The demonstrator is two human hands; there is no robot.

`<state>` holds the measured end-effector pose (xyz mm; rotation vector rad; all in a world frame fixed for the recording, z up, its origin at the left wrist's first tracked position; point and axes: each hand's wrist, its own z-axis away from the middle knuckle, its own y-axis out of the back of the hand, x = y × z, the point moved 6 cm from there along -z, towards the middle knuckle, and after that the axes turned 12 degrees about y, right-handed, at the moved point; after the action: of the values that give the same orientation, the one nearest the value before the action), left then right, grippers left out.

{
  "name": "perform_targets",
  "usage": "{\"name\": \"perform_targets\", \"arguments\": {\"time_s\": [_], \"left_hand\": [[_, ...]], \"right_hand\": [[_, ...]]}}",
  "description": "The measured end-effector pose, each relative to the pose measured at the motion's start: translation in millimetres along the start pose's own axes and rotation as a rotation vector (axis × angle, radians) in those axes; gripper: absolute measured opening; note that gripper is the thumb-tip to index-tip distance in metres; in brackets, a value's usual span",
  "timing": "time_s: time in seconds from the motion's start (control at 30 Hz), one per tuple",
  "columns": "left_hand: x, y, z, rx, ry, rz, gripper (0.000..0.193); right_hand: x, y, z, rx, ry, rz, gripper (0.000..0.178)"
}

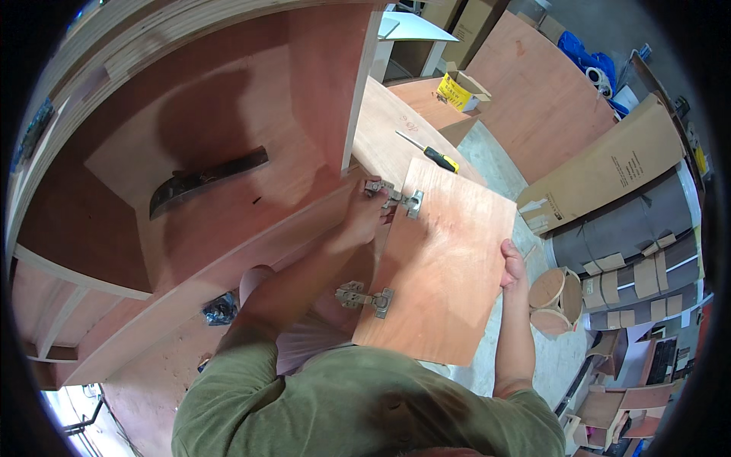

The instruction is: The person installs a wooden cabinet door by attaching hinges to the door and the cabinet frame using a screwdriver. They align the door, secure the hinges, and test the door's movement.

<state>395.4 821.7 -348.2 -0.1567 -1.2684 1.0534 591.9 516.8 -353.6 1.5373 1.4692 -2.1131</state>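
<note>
A plywood door panel [449,266] lies tilted in front of me, with two metal cabinet hinges fixed along its left edge. My left hand [365,213] is closed around the arm of the upper hinge [396,198], beside the panel's edge; some of its fingers are hidden. Lower on the same edge, the other hinge [367,298] sticks out untouched. On the panel's right edge, my right hand [513,264] grips the wood, its fingers partly hidden beneath. Just past the panel's far edge lies a yellow-and-black screwdriver [438,157].
An open wooden cabinet [304,84] stands at left, holding a long dark tool [209,180]. Behind the screwdriver sits a yellow cardboard box [459,91]. To the right are a long carton [609,167] and round wooden pieces [556,301]. A plastic bag [220,309] lies lower left.
</note>
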Motion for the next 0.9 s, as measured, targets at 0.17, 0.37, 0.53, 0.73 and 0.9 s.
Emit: {"name": "perform_targets", "arguments": {"time_s": [0.17,0.37,0.53,0.73,0.9], "left_hand": [[-22.4,32.8,-25.4,0.033,0.065,0.013,0.024],[-20.1,40.3,-22.1,-0.043,0.022,0.107,0.026],[-18.7,48.9,-29.8,-0.007,-0.04,0.027,0.026],[-11.1,53.7,-35.3,-0.032,-0.145,-0.13,0.029],[-11.4,44.8,-27.1,-0.019,-0.07,-0.143,0.026]], "right_hand": [[27.8,13.6,-15.0,0.034,-0.089,-0.065,0.055],[40.5,28.6,-38.7,0.014,-0.164,-0.085,0.05],[46.5,29.8,-47.2,0.156,-0.203,-0.068,0.042],[-6.2,19.8,-70.3,0.401,0.252,1.531,0.052],[-29.9,-70.9,-125.3,0.177,0.415,1.699,0.052]]}}
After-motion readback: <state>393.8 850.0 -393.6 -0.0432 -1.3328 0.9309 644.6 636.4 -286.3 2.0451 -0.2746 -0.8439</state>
